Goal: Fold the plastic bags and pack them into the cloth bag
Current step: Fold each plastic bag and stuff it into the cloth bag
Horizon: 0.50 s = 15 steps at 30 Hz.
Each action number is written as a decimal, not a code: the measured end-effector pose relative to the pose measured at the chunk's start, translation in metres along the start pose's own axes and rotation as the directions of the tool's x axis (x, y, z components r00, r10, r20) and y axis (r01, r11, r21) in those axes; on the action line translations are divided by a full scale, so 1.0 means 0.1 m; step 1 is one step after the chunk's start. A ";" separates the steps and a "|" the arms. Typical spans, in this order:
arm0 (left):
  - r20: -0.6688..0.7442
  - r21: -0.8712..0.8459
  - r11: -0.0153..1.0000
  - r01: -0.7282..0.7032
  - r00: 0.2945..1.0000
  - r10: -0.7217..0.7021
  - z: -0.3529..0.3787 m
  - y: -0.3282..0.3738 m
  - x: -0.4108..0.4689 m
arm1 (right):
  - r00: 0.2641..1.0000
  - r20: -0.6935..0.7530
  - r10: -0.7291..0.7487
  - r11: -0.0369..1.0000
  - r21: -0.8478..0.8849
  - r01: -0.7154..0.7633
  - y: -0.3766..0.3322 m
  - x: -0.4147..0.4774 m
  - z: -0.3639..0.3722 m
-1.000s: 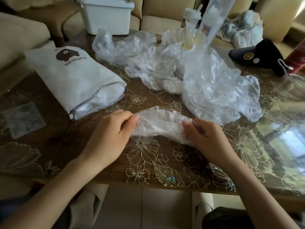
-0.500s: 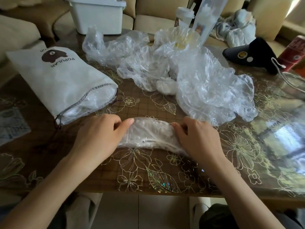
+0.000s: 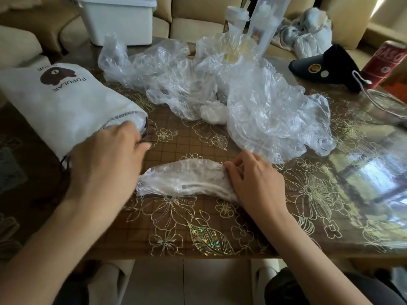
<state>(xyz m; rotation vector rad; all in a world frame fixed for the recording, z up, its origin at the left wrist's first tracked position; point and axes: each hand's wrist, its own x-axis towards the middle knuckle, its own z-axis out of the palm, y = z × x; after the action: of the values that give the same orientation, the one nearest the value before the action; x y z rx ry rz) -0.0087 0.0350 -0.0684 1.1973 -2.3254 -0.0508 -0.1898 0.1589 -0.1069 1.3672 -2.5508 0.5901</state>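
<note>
— Placement of the folded plastic bag [image 3: 187, 180] is asked for first.
— It is laid flat as a long strip on the table [image 3: 198, 234], near the front edge, between the 2 hands.
— How is it held?
— Its right end is pinched under the curled fingers of the right hand [image 3: 256, 183]. Its left end is touched by nothing.
— And the left hand [image 3: 105, 166]?
— It is seen at the mouth of the cloth bag [image 3: 66, 102], which is laid on its side at the left of the table. The hand is blurred, so whether anything is gripped by it cannot be told.
— What else is seen?
— A loose heap of crumpled plastic bags [image 3: 231, 89] is spread behind the strip, apart from it. A black pouch [image 3: 326, 67] and a red can [image 3: 387, 60] are placed at the far right, and a white bin [image 3: 119, 20] is set at the far left, behind the heap.
</note>
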 end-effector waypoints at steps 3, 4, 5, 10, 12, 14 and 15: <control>-0.066 -0.298 0.900 -0.316 0.948 0.311 0.10 0.38 -0.11 | 1.000 -0.016 -0.007 1.000 0.004 0.007 0.00 -0.01 0.01; 0.025 -0.361 0.867 -0.344 0.926 0.378 0.16 0.49 -0.14 | 1.000 -0.023 -0.018 1.000 0.009 0.019 0.00 -0.01 0.02; 0.157 -0.394 0.858 -0.329 0.896 0.416 0.22 0.56 -0.15 | 0.999 -0.034 -0.029 0.999 0.014 0.029 0.00 -0.02 0.02; 0.601 -0.156 0.943 -0.295 0.729 0.328 0.46 0.43 -0.15 | 0.998 -0.055 -0.038 0.999 0.012 0.039 0.03 -0.02 0.03; 0.594 -0.128 0.939 -0.320 0.733 0.331 0.48 0.37 -0.19 | 0.995 -0.088 -0.046 0.999 -0.003 0.046 0.05 -0.01 0.04; 0.598 -0.104 0.939 -0.328 0.733 0.323 0.47 0.35 -0.23 | 0.991 -0.121 -0.053 0.998 -0.027 0.050 0.08 -0.01 0.07; 0.599 -0.096 0.940 -0.329 0.735 0.318 0.47 0.35 -0.24 | 0.988 -0.143 -0.051 0.998 -0.043 0.046 0.10 -0.01 0.07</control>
<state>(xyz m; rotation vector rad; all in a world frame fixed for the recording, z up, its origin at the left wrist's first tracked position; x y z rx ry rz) -0.0456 0.0656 -0.1099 0.8299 -3.0798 -0.3432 -0.1978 0.1614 -0.1162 1.3192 -2.3965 0.6033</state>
